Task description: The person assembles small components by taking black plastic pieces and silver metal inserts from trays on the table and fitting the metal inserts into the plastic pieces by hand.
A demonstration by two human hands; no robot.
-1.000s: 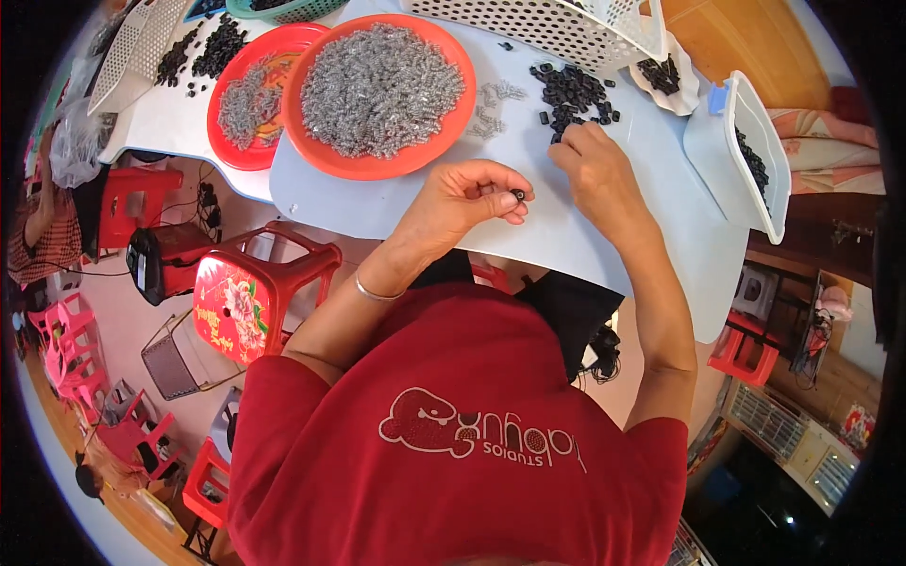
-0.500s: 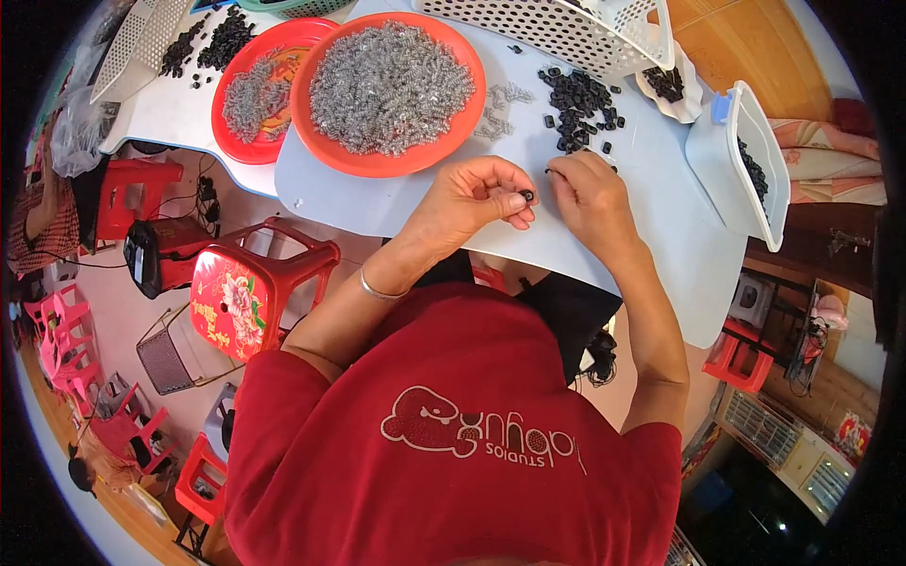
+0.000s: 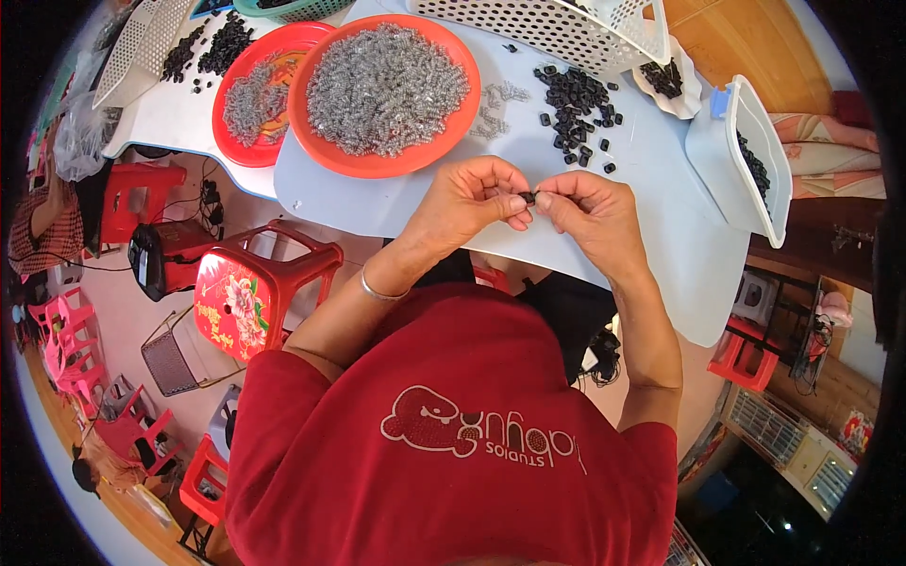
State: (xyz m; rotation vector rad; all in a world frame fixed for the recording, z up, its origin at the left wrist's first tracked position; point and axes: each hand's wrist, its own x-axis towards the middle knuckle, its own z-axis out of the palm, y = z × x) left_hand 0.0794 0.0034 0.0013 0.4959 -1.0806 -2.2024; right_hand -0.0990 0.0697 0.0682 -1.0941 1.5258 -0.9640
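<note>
Over the table's near edge, my left hand [image 3: 470, 200] pinches a small black part [image 3: 528, 198] between thumb and forefinger. My right hand [image 3: 593, 209] meets it from the right, fingertips closed on something too small to make out against that part. Beyond my right hand lies a loose pile of small black parts [image 3: 578, 106] on the pale blue tabletop. An orange-red plate [image 3: 311, 151], heaped with small silvery springs [image 3: 387, 90], stands to the left of the pile. A few loose springs [image 3: 491, 123] lie between plate and pile.
A second red plate [image 3: 223, 123] with springs sits at the left. A white perforated basket [image 3: 557, 38] stands at the back. At the right are a pale blue bin [image 3: 722, 156] and a white dish [image 3: 694, 99] of black parts. A red stool [image 3: 226, 302] stands left below the table.
My right hand has come from the near end of the black pile toward me and left, and now touches the part in my left hand. My left hand has hardly moved.
</note>
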